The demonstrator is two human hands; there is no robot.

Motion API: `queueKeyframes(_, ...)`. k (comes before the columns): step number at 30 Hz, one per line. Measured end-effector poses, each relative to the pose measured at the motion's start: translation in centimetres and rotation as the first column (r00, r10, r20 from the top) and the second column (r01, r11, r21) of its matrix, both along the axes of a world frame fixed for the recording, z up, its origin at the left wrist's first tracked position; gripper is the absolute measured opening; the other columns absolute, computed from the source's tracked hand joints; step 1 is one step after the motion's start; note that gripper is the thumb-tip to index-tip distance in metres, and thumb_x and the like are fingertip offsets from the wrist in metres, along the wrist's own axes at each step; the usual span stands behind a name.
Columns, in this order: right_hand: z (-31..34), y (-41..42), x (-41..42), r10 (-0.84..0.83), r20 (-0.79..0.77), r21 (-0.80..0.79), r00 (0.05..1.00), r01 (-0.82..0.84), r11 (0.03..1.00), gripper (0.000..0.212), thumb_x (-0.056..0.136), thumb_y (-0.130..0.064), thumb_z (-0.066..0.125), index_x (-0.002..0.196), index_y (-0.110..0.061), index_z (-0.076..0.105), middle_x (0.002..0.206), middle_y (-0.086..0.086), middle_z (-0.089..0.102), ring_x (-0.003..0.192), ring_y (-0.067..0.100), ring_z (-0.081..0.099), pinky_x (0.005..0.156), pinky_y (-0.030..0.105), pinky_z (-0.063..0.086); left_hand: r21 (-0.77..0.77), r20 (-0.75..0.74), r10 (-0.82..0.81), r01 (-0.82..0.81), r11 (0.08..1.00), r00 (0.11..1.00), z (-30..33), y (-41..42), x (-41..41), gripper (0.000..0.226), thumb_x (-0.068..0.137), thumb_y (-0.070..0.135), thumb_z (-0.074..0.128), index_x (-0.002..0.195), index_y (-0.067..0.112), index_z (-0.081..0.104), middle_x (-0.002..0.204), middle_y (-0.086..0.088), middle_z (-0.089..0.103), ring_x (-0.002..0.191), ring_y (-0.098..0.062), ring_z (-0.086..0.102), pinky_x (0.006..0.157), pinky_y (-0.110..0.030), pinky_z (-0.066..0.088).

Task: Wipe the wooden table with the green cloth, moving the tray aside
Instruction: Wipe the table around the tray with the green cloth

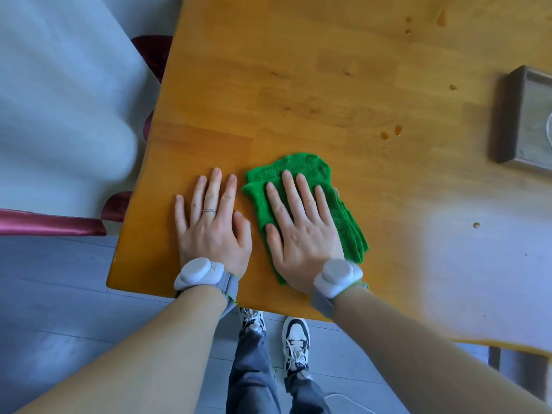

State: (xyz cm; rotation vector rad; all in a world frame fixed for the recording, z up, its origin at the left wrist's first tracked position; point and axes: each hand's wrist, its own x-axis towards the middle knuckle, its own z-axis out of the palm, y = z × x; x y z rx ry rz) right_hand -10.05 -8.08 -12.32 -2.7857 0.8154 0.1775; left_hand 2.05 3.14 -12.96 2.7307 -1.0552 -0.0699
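Right hand (301,231) spread flat on green cloth (343,210) at frame centre, left hand (213,225) flat on wooden desk (298,85), tray (525,121) at right edge

Bright daylight; right-side glare; wide-angle edges bent

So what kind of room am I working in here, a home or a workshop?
Most likely a home dining area: a wooden table with small spill spots, a chair draped in white cloth with a maroon sash beside it, and a tray at the right edge.
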Motion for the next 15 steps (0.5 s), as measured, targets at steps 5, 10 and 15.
queueKeyframes(5,0.4,2.0,-3.8,0.097,-0.046,0.019,0.994,-0.097,0.995,0.068,0.106,-0.046,0.033,0.167,-0.022,0.015,0.175,0.009,0.006,0.162,0.029,0.002,0.130,0.053,0.009,0.032,-0.011,0.005,-0.005,0.999,1.000,0.2,0.0,0.1,0.060,0.100,0.035,0.035,0.159,0.029,0.037,0.169,0.004,0.027,0.157,-0.020,0.022,0.127,-0.053,0.015)
queueKeyframes(10,0.3,-1.2,-1.8,0.171,-0.017,0.025,0.985,-0.170,0.985,0.066,0.107,-0.045,0.031,0.167,-0.025,0.014,0.175,0.006,0.007,0.162,0.026,0.003,0.130,0.052,0.010,0.031,-0.013,0.001,0.000,1.000,1.000,0.2,0.0,0.1,0.060,0.099,0.035,0.035,0.159,0.028,0.037,0.169,0.004,0.027,0.157,-0.020,0.022,0.127,-0.053,0.015)
queueKeyframes(15,0.0,-4.7,2.1,0.097,0.003,-0.008,0.995,-0.097,0.995,0.065,0.106,-0.046,0.029,0.167,-0.026,0.016,0.175,0.005,0.010,0.162,0.026,0.006,0.131,0.050,0.008,0.012,-0.007,0.009,-0.009,1.000,1.000,0.3,-0.1,-0.1,0.059,0.100,0.034,0.036,0.158,0.027,0.039,0.168,0.003,0.030,0.157,-0.020,0.024,0.127,-0.053,0.016)
